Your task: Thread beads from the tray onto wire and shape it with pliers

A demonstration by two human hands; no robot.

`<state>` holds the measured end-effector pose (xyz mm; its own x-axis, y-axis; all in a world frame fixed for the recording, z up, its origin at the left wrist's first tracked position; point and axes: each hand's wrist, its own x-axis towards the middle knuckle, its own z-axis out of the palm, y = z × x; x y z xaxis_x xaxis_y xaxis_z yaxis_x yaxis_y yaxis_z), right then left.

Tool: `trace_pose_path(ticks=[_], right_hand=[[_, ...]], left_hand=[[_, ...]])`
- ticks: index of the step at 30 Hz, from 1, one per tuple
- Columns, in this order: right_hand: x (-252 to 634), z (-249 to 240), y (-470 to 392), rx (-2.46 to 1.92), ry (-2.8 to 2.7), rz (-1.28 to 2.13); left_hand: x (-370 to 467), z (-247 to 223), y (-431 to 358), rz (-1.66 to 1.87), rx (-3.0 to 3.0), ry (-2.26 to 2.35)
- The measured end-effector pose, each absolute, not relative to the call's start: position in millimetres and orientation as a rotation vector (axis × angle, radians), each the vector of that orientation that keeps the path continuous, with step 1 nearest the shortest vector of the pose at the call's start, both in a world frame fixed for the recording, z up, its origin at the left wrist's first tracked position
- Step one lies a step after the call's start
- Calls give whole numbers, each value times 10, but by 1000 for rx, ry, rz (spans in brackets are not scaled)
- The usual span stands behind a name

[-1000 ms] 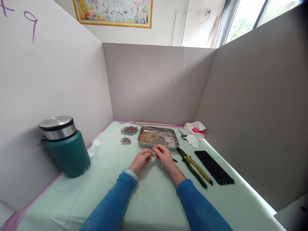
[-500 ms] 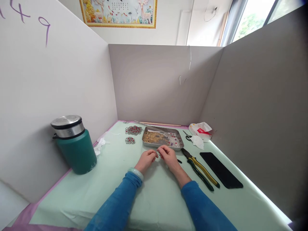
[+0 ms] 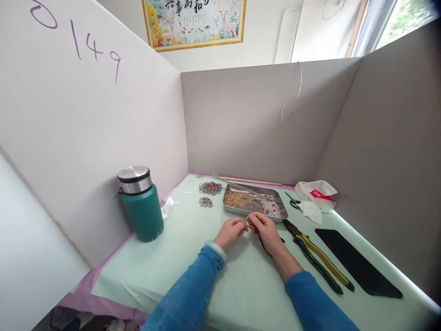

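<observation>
1. A tabletop (image 3: 193, 280) draped in pale green cloth stands inside a booth of plain panels (image 3: 248, 124), a gold-framed picture (image 3: 195, 27) hanging on the wall beyond. Clock directions are taken from the worker's hands, with 12 straight ahead.

2. At the centre of the dial, a person in blue sleeves bends to fine work. The left hand (image 3: 230, 233) is closed in a pinch on a thin strand (image 3: 248, 225); the right hand (image 3: 266, 231) pinches the same strand just beside it. Anything threaded on it is too small to make out.

3. Just beyond, at 12 o'clock, sits a metal tray (image 3: 237, 211) of gold beads (image 3: 239, 199) and clear and red beads (image 3: 271, 208). Two piles of red-and-silver pieces, one larger (image 3: 210, 188) and one smaller (image 3: 206, 202), lie at 10.

4. Scissors (image 3: 293, 202) rest at 2 o'clock, pliers (image 3: 319, 259) and a flat black slab (image 3: 358, 264) at 4, a green flask (image 3: 143, 214) at 9.

5. The step in hand appears to be fingertip shaping or threading of the strand; the next move would seem to call for a light, steady pinch from both hands.
</observation>
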<state>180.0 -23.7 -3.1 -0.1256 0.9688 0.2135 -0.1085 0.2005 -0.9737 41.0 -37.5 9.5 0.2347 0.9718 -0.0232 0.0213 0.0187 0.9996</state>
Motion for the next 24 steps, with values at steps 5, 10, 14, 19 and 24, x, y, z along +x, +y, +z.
trace_pose_path(ticks=[5,10,14,19,24], right_hand=[[1804,0,-247,-905,-1275,1192],[1803,-25,-230,-837,-1252,1243],[1793,-37,-224,-799,-1213,1335],[1770,-27,-224,-796,-1185,1215],[1765,-24,-224,-799,-1193,1183]], left_hand=[[399,119,-393,1023,1319,999],[386,107,-390,1049,1328,957],[380,88,-393,1067,1320,918],[374,85,-396,1054,1249,833],[373,90,-378,1027,1170,763]])
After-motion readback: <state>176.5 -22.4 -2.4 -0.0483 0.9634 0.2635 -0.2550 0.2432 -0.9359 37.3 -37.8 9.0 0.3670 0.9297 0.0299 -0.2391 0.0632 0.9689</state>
